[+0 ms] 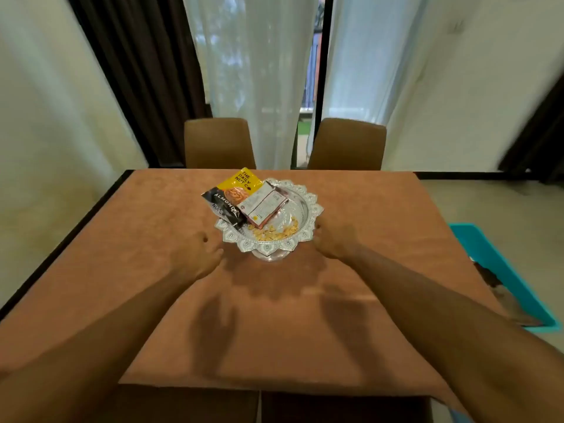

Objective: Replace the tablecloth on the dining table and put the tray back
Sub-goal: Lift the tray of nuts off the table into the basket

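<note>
A silver tray [308, 206] with a scalloped rim and a pedestal foot is at the middle of the dining table, over the brown tablecloth [158, 270]. It carries a yellow-and-black almond packet [235, 193], a white-and-pink packet [264, 204] and loose nuts [274, 233]. My left hand [198, 257] grips under the tray's left rim. On the opposite rim, my right hand [332, 239] has its fingers tucked beneath. The tray's shadow falls on the cloth just in front of it; I cannot tell whether the foot touches the cloth.
The table's black edge [76, 227] shows along the left side. Two brown chairs [218, 143] [348, 145] stand at the far side and two chair backs [189, 404] at the near edge. A turquoise bin [500, 270] sits on the floor to the right.
</note>
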`<state>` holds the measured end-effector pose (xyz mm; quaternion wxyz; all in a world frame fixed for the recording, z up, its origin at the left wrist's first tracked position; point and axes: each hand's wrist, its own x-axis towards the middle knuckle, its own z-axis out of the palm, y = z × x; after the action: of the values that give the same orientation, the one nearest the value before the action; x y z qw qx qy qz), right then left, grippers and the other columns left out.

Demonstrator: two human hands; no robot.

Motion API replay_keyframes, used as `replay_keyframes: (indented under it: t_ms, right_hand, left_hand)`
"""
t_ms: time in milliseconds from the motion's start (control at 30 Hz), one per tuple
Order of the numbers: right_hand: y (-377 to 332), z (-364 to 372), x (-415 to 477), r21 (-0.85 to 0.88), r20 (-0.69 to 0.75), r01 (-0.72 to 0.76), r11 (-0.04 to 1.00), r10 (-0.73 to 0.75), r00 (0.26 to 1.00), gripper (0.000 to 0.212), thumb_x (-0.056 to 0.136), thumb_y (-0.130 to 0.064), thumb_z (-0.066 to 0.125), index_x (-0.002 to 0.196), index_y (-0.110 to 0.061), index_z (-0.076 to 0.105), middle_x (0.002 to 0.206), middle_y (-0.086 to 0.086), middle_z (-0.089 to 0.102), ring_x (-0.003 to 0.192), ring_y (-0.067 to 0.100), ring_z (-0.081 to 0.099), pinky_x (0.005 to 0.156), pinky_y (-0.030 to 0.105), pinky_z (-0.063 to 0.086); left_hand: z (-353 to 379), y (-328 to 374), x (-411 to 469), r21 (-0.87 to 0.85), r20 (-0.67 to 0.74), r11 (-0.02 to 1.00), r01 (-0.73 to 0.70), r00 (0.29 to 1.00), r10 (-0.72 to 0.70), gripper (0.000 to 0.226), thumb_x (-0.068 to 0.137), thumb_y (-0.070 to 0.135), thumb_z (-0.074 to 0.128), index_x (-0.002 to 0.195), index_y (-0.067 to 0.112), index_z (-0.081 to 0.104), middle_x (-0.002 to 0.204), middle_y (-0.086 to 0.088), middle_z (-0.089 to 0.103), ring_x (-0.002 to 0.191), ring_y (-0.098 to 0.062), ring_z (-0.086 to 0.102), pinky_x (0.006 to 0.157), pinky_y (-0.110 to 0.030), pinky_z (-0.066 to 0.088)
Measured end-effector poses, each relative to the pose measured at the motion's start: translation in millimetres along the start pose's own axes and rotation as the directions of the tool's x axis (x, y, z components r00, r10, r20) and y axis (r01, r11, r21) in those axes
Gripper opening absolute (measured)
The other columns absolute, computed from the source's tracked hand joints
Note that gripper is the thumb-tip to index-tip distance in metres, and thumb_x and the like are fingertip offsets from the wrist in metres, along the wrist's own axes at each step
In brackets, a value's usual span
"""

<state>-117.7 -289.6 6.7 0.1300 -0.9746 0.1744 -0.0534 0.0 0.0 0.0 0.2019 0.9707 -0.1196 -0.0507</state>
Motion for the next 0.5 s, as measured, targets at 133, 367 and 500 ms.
replay_keyframes:
  t_ms: [133, 367, 500]
  right_hand:
    - [5.5, 20.4, 52.1, 0.094, -0.067, -0.162, 0.982, 0.168, 0.983, 0.059, 0.090, -0.046, 0.064, 0.140, -0.018, 0.052, 0.140, 0.011, 0.053, 0.126, 0.033, 0.051, 0.101, 0.045, 0.048]
    - [18.8, 59.2, 131.5, 0.103, -0.054, -0.284, 0.953, 0.291, 0.955, 0.067, 0.085, -0.055, 0.071, 0.138, -0.020, 0.052, 0.136, 0.010, 0.059, 0.122, 0.030, 0.056, 0.100, 0.044, 0.049]
    - [20.4, 76.8, 142.5, 0.320, -0.037, -0.376, 0.870, 0.408, 0.912, 0.067, 0.083, -0.039, 0.081, 0.139, -0.020, 0.050, 0.126, 0.002, 0.063, 0.106, 0.027, 0.063, 0.084, 0.037, 0.050]
  left_hand:
    - [8.8, -0.4, 32.3, -0.273, 0.102, 0.938, 0.212, 0.976, -0.191, 0.078, 0.079, 0.067, 0.060, 0.138, 0.017, 0.046, 0.113, -0.008, 0.067, 0.100, -0.032, 0.065, 0.080, -0.040, 0.051]
    - [44.4, 13.6, 75.5, -0.560, 0.366, 0.736, 0.381, 0.910, -0.193, 0.048, 0.078, 0.053, 0.076, 0.103, 0.022, 0.050, 0.092, -0.003, 0.066, 0.067, -0.021, 0.062, 0.065, -0.037, 0.052]
    - [67.8, 21.8, 88.2, -0.704, 0.362, 0.561, 0.437, 0.899, -0.246, 0.024, 0.081, 0.028, 0.080, 0.091, 0.020, 0.060, 0.077, -0.004, 0.067, 0.056, -0.015, 0.058, 0.047, -0.024, 0.046]
